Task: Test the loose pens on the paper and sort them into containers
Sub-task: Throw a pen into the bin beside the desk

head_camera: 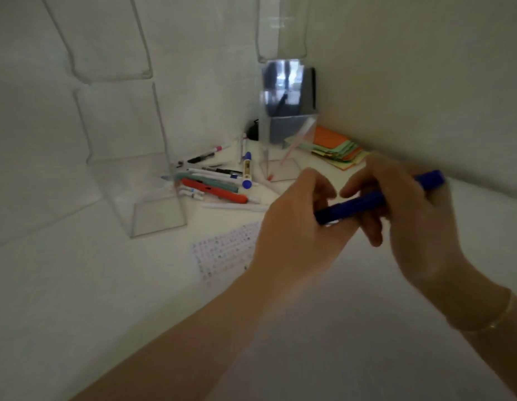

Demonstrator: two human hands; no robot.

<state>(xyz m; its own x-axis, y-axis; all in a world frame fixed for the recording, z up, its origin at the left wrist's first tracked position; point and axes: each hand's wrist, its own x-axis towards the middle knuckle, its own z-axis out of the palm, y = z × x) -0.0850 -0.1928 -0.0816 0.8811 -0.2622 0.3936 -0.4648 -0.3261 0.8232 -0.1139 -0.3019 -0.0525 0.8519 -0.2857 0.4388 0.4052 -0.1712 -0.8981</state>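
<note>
— Where are the loose pens (215,180) laid?
— Between two containers: one (141,169) at left, one (283,140) behind at right.
— And the paper (225,250)?
— In front of the pens, left of both hands.

I see bare table (78,299) across the lower left; the pen pile (214,183) between two clear containers (136,169) blocks centre.
</note>
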